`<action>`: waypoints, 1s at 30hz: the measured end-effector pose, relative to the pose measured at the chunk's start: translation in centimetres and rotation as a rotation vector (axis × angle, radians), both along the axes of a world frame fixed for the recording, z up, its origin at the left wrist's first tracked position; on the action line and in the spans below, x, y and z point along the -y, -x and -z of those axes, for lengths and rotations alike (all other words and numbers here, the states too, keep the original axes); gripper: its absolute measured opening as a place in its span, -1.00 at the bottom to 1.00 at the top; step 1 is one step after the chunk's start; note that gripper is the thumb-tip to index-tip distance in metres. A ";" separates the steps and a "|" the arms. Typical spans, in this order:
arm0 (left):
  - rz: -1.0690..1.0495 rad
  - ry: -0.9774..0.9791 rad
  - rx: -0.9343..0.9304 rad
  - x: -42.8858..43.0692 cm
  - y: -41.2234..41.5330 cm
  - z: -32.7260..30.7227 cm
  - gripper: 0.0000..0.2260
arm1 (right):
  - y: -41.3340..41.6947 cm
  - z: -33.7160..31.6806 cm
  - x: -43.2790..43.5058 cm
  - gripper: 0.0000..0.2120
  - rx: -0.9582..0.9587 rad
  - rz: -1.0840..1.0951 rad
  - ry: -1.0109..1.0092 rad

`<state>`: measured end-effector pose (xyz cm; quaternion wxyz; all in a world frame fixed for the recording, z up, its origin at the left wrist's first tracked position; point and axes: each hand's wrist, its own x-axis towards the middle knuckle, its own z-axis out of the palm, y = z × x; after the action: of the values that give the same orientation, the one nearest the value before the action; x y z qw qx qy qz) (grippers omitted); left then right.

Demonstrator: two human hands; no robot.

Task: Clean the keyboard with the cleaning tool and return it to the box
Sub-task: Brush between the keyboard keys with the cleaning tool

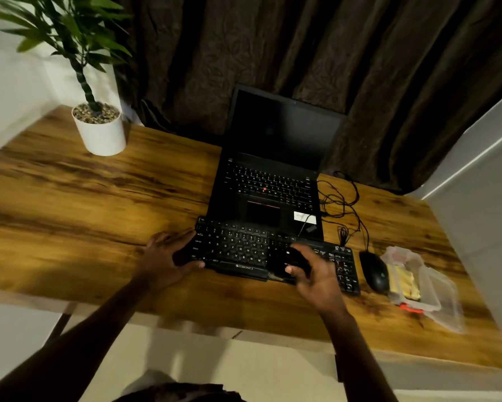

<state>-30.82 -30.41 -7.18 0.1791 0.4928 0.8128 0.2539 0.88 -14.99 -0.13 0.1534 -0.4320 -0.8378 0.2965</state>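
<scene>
White lettering reading "ZEBRONICS" is showing on the front lip of the black keyboard (238, 250), the only writing clear enough to read; the key legends are blurring into pale marks. The keyboard is lying on the wooden desk (84, 198), just in front of an open black laptop (270, 181) whose screen is showing dark and whose palm rest is carrying a white sticker (304, 217), too blurred to read. The left hand (168, 256) is gripping the keyboard's left end, thumb on the front edge. The right hand (316, 274) is curling round a dark, rounded cleaning tool (287, 259), holding it over the keys right of centre. A black mouse (374, 272) is sitting just beside the keyboard's right end, with thin black cables (342, 201) trailing behind it. Right of the mouse a clear plastic box (435, 297) is lying with something yellow inside and a red clip at its near end. A green plant in a white pot (101, 134) is standing at the desk's far left corner, and a dark brown curtain (302, 53) is hanging behind the desk between pale walls.
</scene>
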 end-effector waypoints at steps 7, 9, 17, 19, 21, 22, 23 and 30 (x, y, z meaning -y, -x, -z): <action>0.053 0.028 -0.051 0.1 0.1 0.5 0.07 | 7.4 0.4 3.2 -0.57 -0.014 -0.134 0.061; 0.086 0.037 -0.088 0.1 0.1 0.6 0.08 | 9.0 0.4 4.1 -0.56 -0.020 -0.165 0.082; 0.110 -0.036 -0.093 0.0 0.5 0.9 -0.05 | 6.4 -0.9 2.3 -0.53 -0.017 -0.037 0.018; 0.106 -0.064 -0.100 0.0 0.5 1.1 -0.10 | 4.9 -0.4 2.2 -0.54 0.007 0.028 0.021; 0.114 -0.091 -0.123 0.0 0.6 1.1 -0.12 | 4.4 -0.6 2.7 -0.55 -0.024 0.050 0.007; 0.119 -0.098 -0.131 -0.2 0.7 1.1 -0.12 | 4.7 -0.8 3.0 -0.55 -0.030 0.055 0.004; 0.122 -0.103 -0.138 -0.3 0.7 1.0 -0.12 | 5.2 -0.9 3.3 -0.56 -0.031 0.053 0.004; 0.148 -0.110 -0.135 -0.4 0.8 1.7 -0.09 | 12.2 0.8 6.5 -0.63 -0.066 -0.006 0.023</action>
<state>-31.65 -30.02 -8.84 0.1149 0.5764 0.7693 0.2506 -11.34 -21.48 -0.94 0.1752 -0.4211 -0.8300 0.3209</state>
